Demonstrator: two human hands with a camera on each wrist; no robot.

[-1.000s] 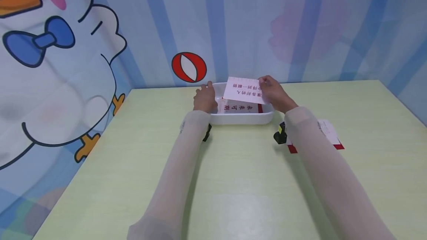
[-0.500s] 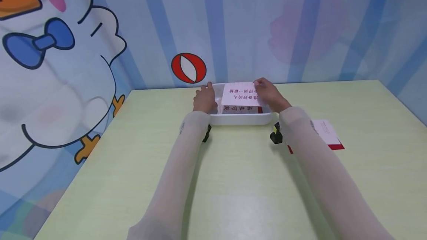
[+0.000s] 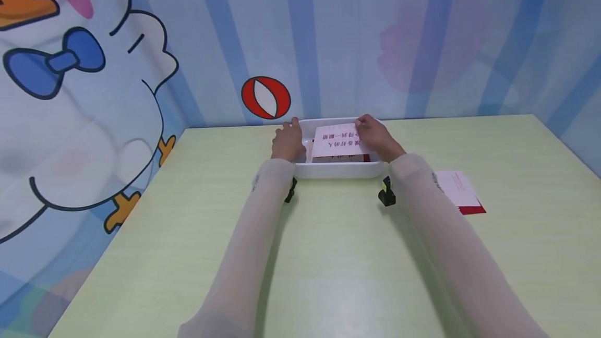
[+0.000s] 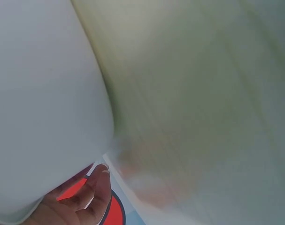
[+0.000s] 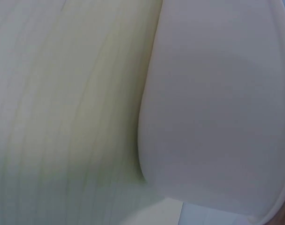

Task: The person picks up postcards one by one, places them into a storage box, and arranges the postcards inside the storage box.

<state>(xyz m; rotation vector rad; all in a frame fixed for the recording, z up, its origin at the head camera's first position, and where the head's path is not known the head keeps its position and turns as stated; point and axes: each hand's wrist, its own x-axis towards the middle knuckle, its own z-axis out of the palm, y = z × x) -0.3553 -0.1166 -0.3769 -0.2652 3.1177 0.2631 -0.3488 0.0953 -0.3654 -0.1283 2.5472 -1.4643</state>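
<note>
A white card with red printed characters (image 3: 335, 142) lies low inside a white plastic tray (image 3: 338, 171), over another printed card (image 3: 324, 159) with a dark red right end. My right hand (image 3: 377, 140) pinches the upper card by its right edge. At the tray's left end, my left hand (image 3: 288, 140) grips the rim. The left wrist view shows the tray's outer wall (image 4: 43, 103) with curled fingers (image 4: 97, 194) at its end. In the right wrist view the tray's side (image 5: 212, 108) fills the right half, and the right hand is almost wholly hidden.
A white card with a red lower edge (image 3: 457, 189) lies on the pale green table (image 3: 328, 254), partly behind the right sleeve. Directly behind the tray rises a blue striped cloth backdrop (image 3: 343, 40) with a printed duck. Black wrist cameras (image 3: 387, 194) sit under the cuffs.
My right hand has moved left and down, lowering the printed card from above the tray into it over the other card. The left hand stays at the tray's left end.
</note>
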